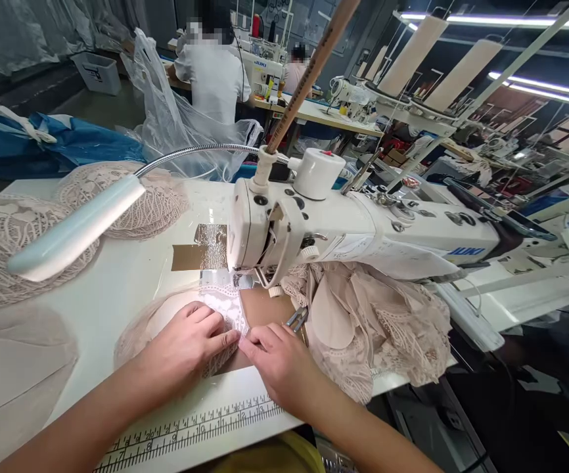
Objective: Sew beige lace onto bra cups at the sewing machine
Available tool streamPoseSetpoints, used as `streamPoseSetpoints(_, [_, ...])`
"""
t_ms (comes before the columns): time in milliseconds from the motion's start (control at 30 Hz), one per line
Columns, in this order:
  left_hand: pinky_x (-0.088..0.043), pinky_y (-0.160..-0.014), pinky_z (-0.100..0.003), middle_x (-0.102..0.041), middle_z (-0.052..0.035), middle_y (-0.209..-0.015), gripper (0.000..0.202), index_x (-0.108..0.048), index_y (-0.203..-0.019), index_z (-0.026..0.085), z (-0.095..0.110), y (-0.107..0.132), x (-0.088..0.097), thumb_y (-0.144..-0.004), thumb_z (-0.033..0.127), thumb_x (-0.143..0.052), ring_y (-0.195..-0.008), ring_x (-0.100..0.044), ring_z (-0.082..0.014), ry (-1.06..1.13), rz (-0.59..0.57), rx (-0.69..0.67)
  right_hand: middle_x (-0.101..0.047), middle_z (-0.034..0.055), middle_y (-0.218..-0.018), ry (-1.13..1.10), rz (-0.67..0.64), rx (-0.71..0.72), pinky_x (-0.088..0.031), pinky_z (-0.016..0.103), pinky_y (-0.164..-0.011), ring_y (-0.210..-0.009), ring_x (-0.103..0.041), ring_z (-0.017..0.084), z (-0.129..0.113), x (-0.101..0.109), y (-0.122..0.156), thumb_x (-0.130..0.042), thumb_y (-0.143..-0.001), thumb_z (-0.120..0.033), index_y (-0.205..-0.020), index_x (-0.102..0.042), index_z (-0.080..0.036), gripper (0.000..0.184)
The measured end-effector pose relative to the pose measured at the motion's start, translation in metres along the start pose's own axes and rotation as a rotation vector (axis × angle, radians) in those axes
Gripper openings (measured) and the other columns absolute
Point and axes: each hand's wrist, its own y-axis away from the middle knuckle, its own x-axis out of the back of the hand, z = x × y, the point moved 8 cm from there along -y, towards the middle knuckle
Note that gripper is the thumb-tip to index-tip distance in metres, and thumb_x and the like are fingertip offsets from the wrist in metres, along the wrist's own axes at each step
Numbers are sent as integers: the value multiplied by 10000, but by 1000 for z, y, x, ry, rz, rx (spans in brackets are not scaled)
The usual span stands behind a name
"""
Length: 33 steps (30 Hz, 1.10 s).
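Observation:
A beige lace bra cup piece [161,315] lies under the needle area of a white JUKI sewing machine [343,217], its lace lit white near the presser foot. My left hand [186,348] rests on the piece, fingers bent and thumb pressing the lace toward the right. Close beside it, my right hand [284,368] pinches the edge of the same lace between thumb and fingers. Metal thread snips [297,319] show just beyond the right hand's knuckles; whether that hand also holds them is hidden.
Beige lace pieces [378,322] are heaped right of the needle. More lace cups [13,243] lie at left beneath a lamp [77,226]. A printed ruler [200,427] runs along the table's front edge. A person in white [215,79] sits farther back.

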Motion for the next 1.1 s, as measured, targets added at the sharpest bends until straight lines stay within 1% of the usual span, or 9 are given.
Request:
streamPoseSetpoints(100, [-322,-715,-361,-521,-34,-780,339,-601,-1130,260,1,-1,-1,-863,103,-464,-726,-417,-200,-48,19,-6,-581,56,-965,-11,18,21,-338,305,-742,-809,-428,185,0,1,1,-449,-810,-33,-1151,-558,-167,382])
streamPoseSetpoints(200, [-315,-715,-362,-502,-28,-752,319,-613,-1085,253,2,-1,-1,-848,96,-470,-713,-411,-200,-66,21,-6,-581,57,-983,-24,17,30,-347,305,-751,-826,-437,185,1,0,1,-465,-788,-23,-1160,-555,-176,413])
streamPoseSetpoints(400, [-331,-787,-405,-518,-28,-739,293,-620,-1064,243,3,-1,0,-850,112,-470,-704,-424,-203,-94,29,-18,-574,46,-996,-48,1,27,-365,301,-771,-850,-452,183,2,2,2,-490,-757,-12,-1142,-559,-189,429])
streamPoseSetpoints(567, [-357,-788,-425,-528,-40,-744,330,-631,-1081,227,5,-1,0,-832,97,-457,-707,-429,-207,-110,31,-20,-549,43,-979,-75,13,0,-377,271,-762,-861,-459,170,6,15,2,-440,-830,-7,-1141,-541,-189,374])
streamPoseSetpoints(667, [-383,-761,-415,-538,-48,-749,326,-646,-1072,230,4,-2,1,-833,98,-467,-719,-444,-211,-107,31,-5,-531,37,-932,-37,18,-37,-369,269,-722,-828,-452,168,9,18,-2,-420,-845,-11,-1073,-551,-182,313])
streamPoseSetpoints(733, [-403,-774,-420,-584,-69,-833,329,-654,-1077,236,4,-4,3,-837,101,-473,-777,-488,-224,-83,43,-4,-522,34,-907,-4,13,-41,-360,271,-702,-809,-438,170,9,15,-7,-431,-816,5,-1012,-559,-179,298])
streamPoseSetpoints(867, [-453,-824,-408,-620,-100,-1144,331,-643,-1114,220,8,-3,7,-869,106,-452,-971,-556,-247,-20,90,-43,-511,34,-875,22,-3,-25,-350,273,-688,-781,-415,173,9,8,-11,-456,-741,39,-969,-565,-171,328])
streamPoseSetpoints(967, [-489,-832,-402,-620,-102,-1211,374,-598,-1200,206,7,-1,7,-871,108,-451,-1018,-579,-254,-4,111,-42,-515,41,-886,29,3,-23,-346,279,-686,-784,-414,178,10,7,-10,-467,-736,31,-983,-568,-170,334])
streamPoseSetpoints(1100, [-517,-809,-424,-576,-133,-1305,483,-564,-1270,174,3,0,2,-815,66,-446,-1023,-591,-283,-38,114,-7,-535,47,-900,31,-2,-26,-345,284,-688,-800,-426,187,10,7,-9,-477,-739,17,-1003,-575,-170,338])
